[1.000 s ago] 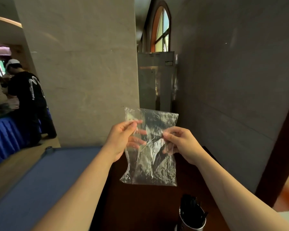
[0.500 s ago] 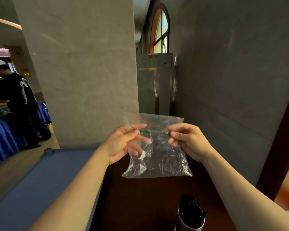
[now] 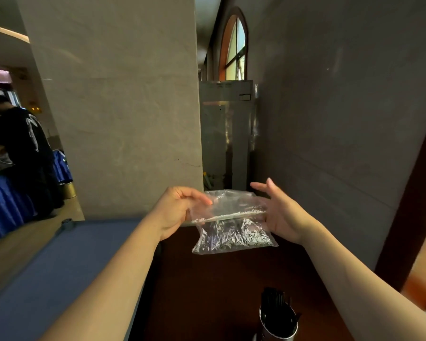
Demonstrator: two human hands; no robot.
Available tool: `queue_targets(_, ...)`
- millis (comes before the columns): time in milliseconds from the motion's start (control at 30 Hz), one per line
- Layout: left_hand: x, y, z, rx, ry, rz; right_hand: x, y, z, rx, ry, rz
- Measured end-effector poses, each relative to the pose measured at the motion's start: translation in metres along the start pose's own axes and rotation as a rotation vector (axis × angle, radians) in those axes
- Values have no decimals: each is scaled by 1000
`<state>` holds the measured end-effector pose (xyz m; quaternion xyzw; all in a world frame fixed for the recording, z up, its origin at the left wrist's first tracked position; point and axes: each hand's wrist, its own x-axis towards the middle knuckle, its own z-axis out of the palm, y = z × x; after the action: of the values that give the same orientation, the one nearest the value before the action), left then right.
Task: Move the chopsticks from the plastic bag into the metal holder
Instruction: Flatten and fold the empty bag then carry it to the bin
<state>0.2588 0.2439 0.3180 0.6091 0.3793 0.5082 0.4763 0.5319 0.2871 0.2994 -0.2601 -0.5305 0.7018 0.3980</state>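
- Reached both forearms forward, left hand [image 3: 176, 209] and right hand [image 3: 282, 212] level above a dark table [image 3: 207, 291]
- Stood near a pale pillar [image 3: 118, 107], grey wall at right, arched window [image 3: 235, 49] beyond
- Pinched the bag [image 3: 231, 227] at its left top edge with left thumb and fingers
- Touched the bag's right edge with the right palm, fingers spread loose
- Rested black chopsticks [image 3: 274, 303] in the holder [image 3: 278, 329] at bottom right
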Motion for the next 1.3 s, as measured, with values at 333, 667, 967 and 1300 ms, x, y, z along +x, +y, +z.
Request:
queue_targets(333,4,-2,1,-375,59,-57,6,0,11,-178,129,-128)
queue_targets(667,-4,-10,8,-176,-58,-255,15,9,13,-251,217,-298)
queue_targets(967,-6,-17,3,-216,-17,-138,16,16,4,-67,72,-254)
queue_targets(1300,-25,-23,-10,-301,83,-92,42,28,12,25,-34,-150)
